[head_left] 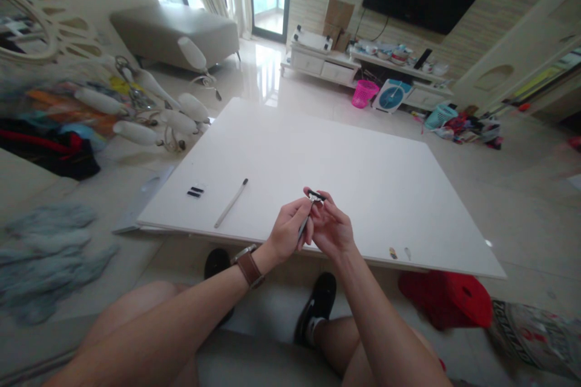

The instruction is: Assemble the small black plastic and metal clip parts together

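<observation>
Fingers of left hand closed round the tool, likely steadying it; those of right hand barely parted, pinching the dark piece at its tip. Held over the near edge of the table, perhaps for close view; stick lying apart, clear of both.

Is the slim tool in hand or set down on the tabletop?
In hand: the left hand grips the tool by its handle, right hand at its head.

Brown watch strap, black shoes (white sock)
</observation>
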Tool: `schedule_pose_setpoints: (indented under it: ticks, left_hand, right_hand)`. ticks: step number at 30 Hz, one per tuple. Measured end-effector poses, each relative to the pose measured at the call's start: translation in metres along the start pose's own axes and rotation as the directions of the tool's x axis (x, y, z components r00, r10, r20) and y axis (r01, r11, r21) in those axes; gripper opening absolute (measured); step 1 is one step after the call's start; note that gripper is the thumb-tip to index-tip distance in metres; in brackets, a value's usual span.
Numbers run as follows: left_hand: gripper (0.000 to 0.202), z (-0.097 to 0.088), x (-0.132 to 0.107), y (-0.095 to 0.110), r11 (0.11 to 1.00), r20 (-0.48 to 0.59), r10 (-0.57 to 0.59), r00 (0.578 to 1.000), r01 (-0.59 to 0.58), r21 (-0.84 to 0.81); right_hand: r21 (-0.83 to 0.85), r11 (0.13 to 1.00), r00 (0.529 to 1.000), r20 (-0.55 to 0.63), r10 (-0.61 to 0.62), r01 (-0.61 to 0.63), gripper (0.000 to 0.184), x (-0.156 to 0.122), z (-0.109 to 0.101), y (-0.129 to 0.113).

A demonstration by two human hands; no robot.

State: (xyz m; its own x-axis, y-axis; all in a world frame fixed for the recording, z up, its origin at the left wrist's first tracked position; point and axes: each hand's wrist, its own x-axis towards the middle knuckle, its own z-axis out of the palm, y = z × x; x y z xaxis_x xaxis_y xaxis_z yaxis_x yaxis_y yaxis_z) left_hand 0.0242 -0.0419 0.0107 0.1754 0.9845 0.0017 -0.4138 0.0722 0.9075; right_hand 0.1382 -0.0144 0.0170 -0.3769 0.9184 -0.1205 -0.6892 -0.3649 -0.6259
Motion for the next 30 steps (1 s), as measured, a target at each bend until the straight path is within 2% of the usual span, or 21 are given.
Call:
schedule_pose_setpoints:
  ticks: [7,13,19,23,26,30]
  left_hand:
    - [0.041,-0.002,0.001,0.001,1.000,0.006,0.019,1.000,-0.019,0.017]
    - [0.041,-0.002,0.001,0.001,1.000,0.008,0.019,1.000,-0.020,0.019]
    - [0.040,-0.001,0.000,0.003,1.000,-0.003,0.013,1.000,-0.013,0.024]
    - [0.041,-0.003,0.003,0.009,0.996,-0.089,0.077,0.993,-0.074,0.041]
    - [0.038,-0.009,0.008,0.013,0.992,-0.194,0.122,0.973,-0.113,0.057]
    - [0.032,-0.018,0.016,0.011,0.995,-0.249,0.080,0.965,-0.064,0.071]
  right_hand:
    - [-0.103,0.994,0.998,-0.037,-0.048,0.044,0.008,0.002,0.000,-0.002]
    - [-0.106,0.992,0.996,-0.053,-0.072,0.066,0.007,0.002,0.000,-0.001]
    - [-0.057,0.998,0.995,-0.096,-0.038,0.032,0.021,0.004,0.001,0.001]
    - [-0.067,0.997,0.983,-0.177,-0.054,0.042,0.024,0.009,-0.003,0.003]
    - [-0.165,0.985,0.976,-0.203,-0.083,0.049,0.026,0.011,-0.007,0.006]
    - [-0.327,0.945,0.977,-0.190,-0.097,0.030,0.029,0.012,-0.010,0.008]
